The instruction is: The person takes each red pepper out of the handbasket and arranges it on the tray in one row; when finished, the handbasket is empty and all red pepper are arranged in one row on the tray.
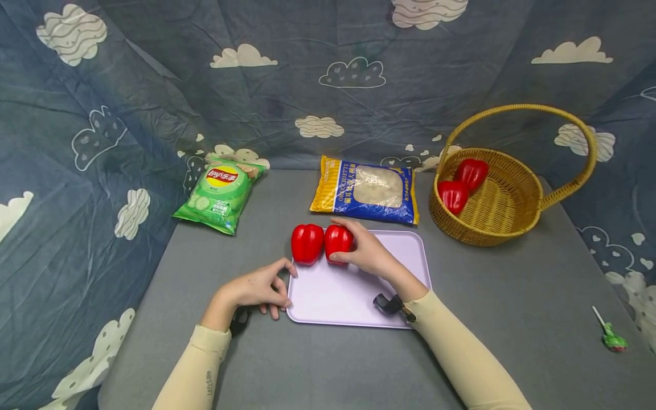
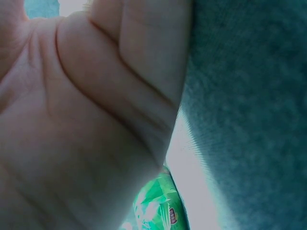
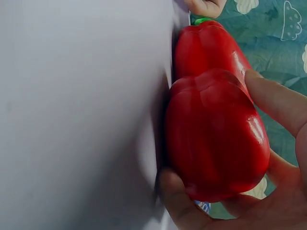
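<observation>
My right hand point(image 1: 366, 250) grips a red bell pepper point(image 1: 336, 244) at the back edge of the lilac tray point(image 1: 333, 296). In the right wrist view, thumb and fingers curve round that pepper point(image 3: 218, 139). A second red bell pepper point(image 1: 307, 244) stands right beside it at the tray's back left corner; a bit of green stem shows on it in the right wrist view. My left hand point(image 1: 256, 286) holds the tray's left rim with thumb and forefinger, the other fingers curled. Only its palm point(image 2: 81, 124) fills the left wrist view, so the fingertips are hidden there.
A wicker basket point(image 1: 530, 219) with a tall handle stands at the right, two red bell peppers point(image 1: 453, 196) inside. Behind the tray lies a blue and yellow pasta bag point(image 1: 366, 191). A green chip bag point(image 1: 220, 193) sits back left, a lollipop point(image 1: 612, 339) far right.
</observation>
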The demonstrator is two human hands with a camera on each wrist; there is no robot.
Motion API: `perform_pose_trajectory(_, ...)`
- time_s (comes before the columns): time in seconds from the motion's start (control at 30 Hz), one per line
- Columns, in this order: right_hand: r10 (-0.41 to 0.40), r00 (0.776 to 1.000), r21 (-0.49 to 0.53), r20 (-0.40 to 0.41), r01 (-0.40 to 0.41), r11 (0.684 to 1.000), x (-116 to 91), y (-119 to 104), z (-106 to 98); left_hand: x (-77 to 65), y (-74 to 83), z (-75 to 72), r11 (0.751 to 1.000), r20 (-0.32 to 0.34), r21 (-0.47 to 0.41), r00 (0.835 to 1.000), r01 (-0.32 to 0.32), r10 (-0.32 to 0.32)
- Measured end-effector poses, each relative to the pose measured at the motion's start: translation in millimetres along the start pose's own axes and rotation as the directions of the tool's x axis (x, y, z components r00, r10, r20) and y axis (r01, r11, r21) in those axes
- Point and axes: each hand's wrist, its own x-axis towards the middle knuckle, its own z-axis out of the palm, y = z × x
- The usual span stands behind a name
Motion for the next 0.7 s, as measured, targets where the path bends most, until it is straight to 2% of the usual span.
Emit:
perform_pose_trajectory(0.17,0.024,1.000,0.010,0.017,-0.024,1.000,-2.3,0.5,-8.2,0.1,-0.4,0.4,1.000,-0.001,0.001,1.000,-0.006,0.006)
perform_pose_trajectory(0.37,-0.016,1.000,0.062,-0.003,0.017,0.998,-11.0,-4.8,-40.1,0.2,-1.5,0.4,1.000,-0.002,0.006,1.000,-0.010,0.010)
perform_pose_trajectory(0.5,-0.039,0.995,0.102,-0.089,0.048,0.994,-24.7,-11.9,-74.1,0.2,-1.7,0.2,1.000,-0.003,0.004,1.000,-0.007,0.007)
perform_pose_trajectory(0.57,-0.019,0.989,0.128,-0.148,0.038,0.991,-33.4,-14.6,-92.9,0.2,-1.6,0.2,1.000,-0.004,0.003,1.000,-0.005,0.005)
perform_pose_trajectory(0.7,0.021,0.961,0.172,-0.277,0.028,0.985,-49.0,-11.8,-128.8,0.7,-0.8,0.4,1.000,-0.004,0.001,1.000,-0.002,0.002)
